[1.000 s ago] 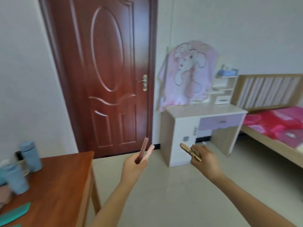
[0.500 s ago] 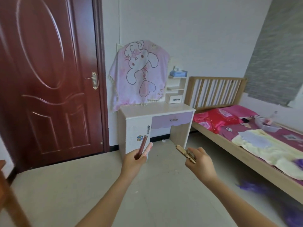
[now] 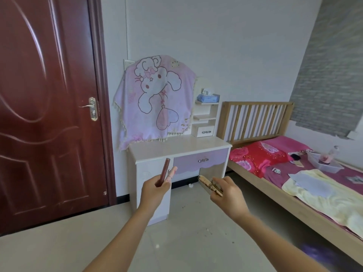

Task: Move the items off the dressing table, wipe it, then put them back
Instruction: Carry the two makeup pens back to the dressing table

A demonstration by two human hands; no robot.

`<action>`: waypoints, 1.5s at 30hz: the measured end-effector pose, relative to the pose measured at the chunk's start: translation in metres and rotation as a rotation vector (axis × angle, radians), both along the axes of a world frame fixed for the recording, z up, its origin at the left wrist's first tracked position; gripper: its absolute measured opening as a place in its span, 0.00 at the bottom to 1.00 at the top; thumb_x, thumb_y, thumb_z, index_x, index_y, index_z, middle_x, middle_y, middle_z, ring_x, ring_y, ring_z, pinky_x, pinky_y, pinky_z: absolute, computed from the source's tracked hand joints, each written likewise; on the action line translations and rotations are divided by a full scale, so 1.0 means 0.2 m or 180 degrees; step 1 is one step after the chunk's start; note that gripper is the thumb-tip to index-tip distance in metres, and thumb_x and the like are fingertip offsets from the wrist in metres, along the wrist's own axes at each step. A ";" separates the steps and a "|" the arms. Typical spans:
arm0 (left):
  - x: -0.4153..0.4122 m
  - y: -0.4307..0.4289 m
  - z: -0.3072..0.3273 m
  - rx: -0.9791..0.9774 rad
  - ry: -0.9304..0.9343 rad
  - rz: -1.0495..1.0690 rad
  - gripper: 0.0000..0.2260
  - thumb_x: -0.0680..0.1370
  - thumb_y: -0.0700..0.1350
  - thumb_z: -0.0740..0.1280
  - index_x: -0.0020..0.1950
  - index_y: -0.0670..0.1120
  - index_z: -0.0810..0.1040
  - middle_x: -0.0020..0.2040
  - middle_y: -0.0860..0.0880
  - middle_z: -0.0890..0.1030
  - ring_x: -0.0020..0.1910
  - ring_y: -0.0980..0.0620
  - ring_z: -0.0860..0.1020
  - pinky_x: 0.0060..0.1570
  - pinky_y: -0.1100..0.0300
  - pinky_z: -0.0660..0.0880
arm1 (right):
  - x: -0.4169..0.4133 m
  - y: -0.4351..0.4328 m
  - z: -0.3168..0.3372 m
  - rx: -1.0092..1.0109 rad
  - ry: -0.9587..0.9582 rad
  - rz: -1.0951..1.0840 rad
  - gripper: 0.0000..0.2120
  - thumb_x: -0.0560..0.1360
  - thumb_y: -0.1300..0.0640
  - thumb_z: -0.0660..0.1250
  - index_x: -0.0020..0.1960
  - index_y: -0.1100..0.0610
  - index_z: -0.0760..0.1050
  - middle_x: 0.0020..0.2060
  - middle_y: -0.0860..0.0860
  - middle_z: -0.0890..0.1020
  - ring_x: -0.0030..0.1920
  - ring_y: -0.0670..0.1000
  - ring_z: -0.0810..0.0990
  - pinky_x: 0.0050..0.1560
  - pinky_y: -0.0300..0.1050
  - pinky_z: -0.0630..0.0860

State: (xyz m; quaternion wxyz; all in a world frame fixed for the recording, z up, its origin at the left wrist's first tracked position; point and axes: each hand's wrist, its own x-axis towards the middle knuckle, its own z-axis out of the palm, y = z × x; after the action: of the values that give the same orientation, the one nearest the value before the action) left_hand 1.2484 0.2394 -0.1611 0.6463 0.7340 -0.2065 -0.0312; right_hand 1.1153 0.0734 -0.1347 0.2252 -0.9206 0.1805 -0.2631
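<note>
Left hand (image 3: 155,188), lower centre of frame, is clenched round two thin items: a brown stick (image 3: 164,171) and a shorter pink tube (image 3: 171,173). Both stand up out of the top of the fist, leaning slightly right. Right hand (image 3: 227,195), just right of it and at about the same height, grips a tan wooden piece (image 3: 209,185) between thumb and fingers. The piece is flat with dark markings and sticks out up-left past the fingertips; can't tell what it is. Both hands are in the air, apart from each other and touching no furniture. Dressing table (image 3: 176,149) is dead centre, behind and above the hands. The stick and tube overlap its white left-hand cabinet front, and the wooden piece sits below its purple drawer (image 3: 200,160). A pink cloth (image 3: 157,99) with a cartoon rabbit hangs over the upright at the back of the table, its fringe reaching down to the tabletop. A small white shelf unit (image 3: 206,118) stands at the top's back right corner, with a blue pack (image 3: 208,98) on its top shelf. Dark red door (image 3: 47,114) fills the left of frame. Bed (image 3: 255,122) runs along the right, headboard just beside the table, with a yellow blanket (image 3: 324,195) and a clear tray (image 3: 324,163) on it.
</note>
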 end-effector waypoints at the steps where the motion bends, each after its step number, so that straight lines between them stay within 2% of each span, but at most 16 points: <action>1: 0.08 -0.05 0.00 -0.0058 0.0080 0.0034 0.11 0.74 0.42 0.65 0.34 0.42 0.67 0.24 0.50 0.67 0.27 0.54 0.61 0.26 0.66 0.57 | 0.07 -0.06 0.02 -0.0022 0.0036 -0.0011 0.17 0.70 0.64 0.65 0.59 0.60 0.75 0.44 0.53 0.72 0.44 0.56 0.75 0.45 0.47 0.72; 7: 0.46 -0.39 -0.09 -0.0082 0.0407 0.0093 0.11 0.73 0.44 0.66 0.33 0.42 0.71 0.33 0.44 0.66 0.32 0.50 0.63 0.32 0.59 0.58 | 0.45 -0.39 -0.03 0.0108 0.0093 -0.0198 0.16 0.70 0.65 0.66 0.57 0.60 0.76 0.43 0.53 0.72 0.43 0.56 0.75 0.43 0.45 0.70; 8: 0.49 -0.45 -0.13 -0.0056 0.0469 0.0110 0.14 0.74 0.44 0.66 0.34 0.48 0.62 0.32 0.45 0.65 0.32 0.50 0.63 0.32 0.59 0.58 | 0.49 -0.44 -0.07 0.0143 0.0152 -0.0235 0.16 0.70 0.64 0.66 0.57 0.60 0.76 0.43 0.52 0.72 0.43 0.56 0.75 0.43 0.45 0.71; 9: 0.53 -0.51 -0.17 0.0007 0.0531 0.0108 0.12 0.74 0.44 0.66 0.35 0.40 0.67 0.31 0.45 0.65 0.30 0.50 0.63 0.31 0.60 0.58 | 0.53 -0.49 -0.12 0.0182 0.0196 -0.0267 0.16 0.70 0.64 0.66 0.57 0.59 0.76 0.43 0.52 0.72 0.42 0.56 0.75 0.43 0.44 0.70; 10: 0.56 -0.57 -0.20 0.0053 0.0570 0.0122 0.12 0.74 0.44 0.65 0.35 0.40 0.67 0.31 0.45 0.64 0.29 0.51 0.62 0.30 0.61 0.58 | 0.57 -0.55 -0.16 0.0224 0.0232 -0.0285 0.16 0.70 0.64 0.66 0.57 0.59 0.76 0.43 0.51 0.72 0.42 0.54 0.74 0.43 0.44 0.70; 11: 0.60 -0.63 -0.22 0.0096 0.0614 0.0139 0.17 0.74 0.44 0.66 0.26 0.44 0.68 0.30 0.45 0.64 0.28 0.51 0.61 0.29 0.61 0.57 | 0.62 -0.61 -0.19 0.0254 0.0272 -0.0285 0.16 0.70 0.64 0.65 0.57 0.59 0.76 0.42 0.51 0.71 0.41 0.53 0.74 0.43 0.44 0.70; 12: 0.64 -0.70 -0.24 0.0131 0.0644 0.0190 0.17 0.74 0.45 0.66 0.29 0.48 0.62 0.30 0.45 0.64 0.28 0.51 0.62 0.29 0.61 0.58 | 0.67 -0.68 -0.22 0.0263 0.0314 -0.0275 0.16 0.70 0.64 0.65 0.57 0.59 0.76 0.42 0.51 0.71 0.41 0.53 0.73 0.42 0.44 0.70; 14: 0.74 -0.82 -0.27 0.0164 0.0668 0.0294 0.16 0.74 0.45 0.66 0.27 0.47 0.69 0.31 0.44 0.66 0.29 0.50 0.63 0.31 0.60 0.59 | 0.79 -0.83 -0.25 0.0235 0.0340 -0.0247 0.15 0.70 0.64 0.66 0.56 0.60 0.76 0.42 0.51 0.71 0.41 0.54 0.74 0.41 0.43 0.68; 17: 0.92 -0.99 -0.27 0.0118 0.0642 0.0406 0.11 0.74 0.44 0.66 0.33 0.44 0.73 0.32 0.43 0.68 0.32 0.49 0.65 0.34 0.58 0.62 | 1.00 -1.06 -0.25 0.0274 0.0142 -0.0127 0.15 0.69 0.66 0.67 0.56 0.63 0.76 0.42 0.53 0.72 0.41 0.56 0.74 0.39 0.43 0.67; 23: 1.23 -1.26 -0.23 0.0072 0.0457 0.0783 0.11 0.74 0.40 0.66 0.31 0.47 0.73 0.25 0.54 0.72 0.26 0.57 0.69 0.31 0.63 0.65 | 1.44 -1.38 -0.26 0.0329 0.0093 0.0285 0.10 0.70 0.65 0.65 0.51 0.61 0.76 0.39 0.53 0.70 0.36 0.53 0.69 0.33 0.40 0.58; 26: 1.33 -1.29 -0.29 0.0150 0.0413 0.0981 0.10 0.74 0.40 0.66 0.33 0.44 0.74 0.27 0.49 0.69 0.24 0.58 0.66 0.25 0.70 0.63 | 1.66 -1.43 -0.32 0.0375 0.0168 0.0601 0.07 0.69 0.65 0.64 0.44 0.55 0.73 0.35 0.49 0.67 0.30 0.46 0.64 0.31 0.38 0.60; 28: 1.41 -1.27 -0.36 0.0228 0.0398 0.1131 0.11 0.74 0.39 0.66 0.32 0.42 0.72 0.25 0.51 0.66 0.22 0.59 0.64 0.22 0.72 0.60 | 1.81 -1.44 -0.39 0.0401 0.0242 0.0842 0.07 0.69 0.65 0.64 0.45 0.57 0.74 0.33 0.46 0.64 0.30 0.43 0.62 0.30 0.35 0.61; 32: 1.66 -1.17 -0.51 0.0476 0.0514 0.1480 0.14 0.73 0.38 0.67 0.28 0.43 0.68 0.26 0.48 0.65 0.23 0.57 0.61 0.23 0.69 0.58 | 2.14 -1.44 -0.50 0.0511 0.0377 0.1075 0.12 0.70 0.65 0.65 0.53 0.61 0.76 0.39 0.51 0.68 0.37 0.50 0.69 0.33 0.39 0.57; 36: 2.01 -1.10 -0.63 0.0620 0.0715 0.1680 0.11 0.73 0.38 0.66 0.31 0.39 0.70 0.26 0.47 0.67 0.24 0.55 0.62 0.26 0.63 0.58 | 2.47 -1.45 -0.60 0.0699 0.0433 0.1126 0.13 0.69 0.65 0.65 0.53 0.59 0.76 0.39 0.50 0.69 0.37 0.51 0.71 0.34 0.35 0.63; 40: 2.35 -1.15 -0.71 0.0599 0.0907 0.1809 0.13 0.72 0.38 0.66 0.30 0.41 0.66 0.27 0.45 0.66 0.26 0.52 0.64 0.29 0.60 0.59 | 2.77 -1.50 -0.71 0.0910 0.0762 0.1005 0.14 0.70 0.65 0.64 0.55 0.58 0.76 0.41 0.50 0.71 0.35 0.49 0.71 0.35 0.30 0.67; 45: 2.75 -1.24 -0.77 0.0596 0.1046 0.1799 0.15 0.72 0.39 0.66 0.28 0.42 0.65 0.24 0.49 0.65 0.23 0.54 0.63 0.27 0.63 0.60 | 3.17 -1.52 -0.78 0.0892 0.0964 0.1046 0.16 0.70 0.64 0.64 0.57 0.56 0.75 0.42 0.49 0.70 0.36 0.48 0.72 0.34 0.32 0.66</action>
State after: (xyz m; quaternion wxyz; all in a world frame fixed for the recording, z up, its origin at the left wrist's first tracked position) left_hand 1.7984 -0.0080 -0.3144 0.5838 0.8035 0.1159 0.0125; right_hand 1.7492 -0.2297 -0.2908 0.3606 -0.9263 0.0949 -0.0546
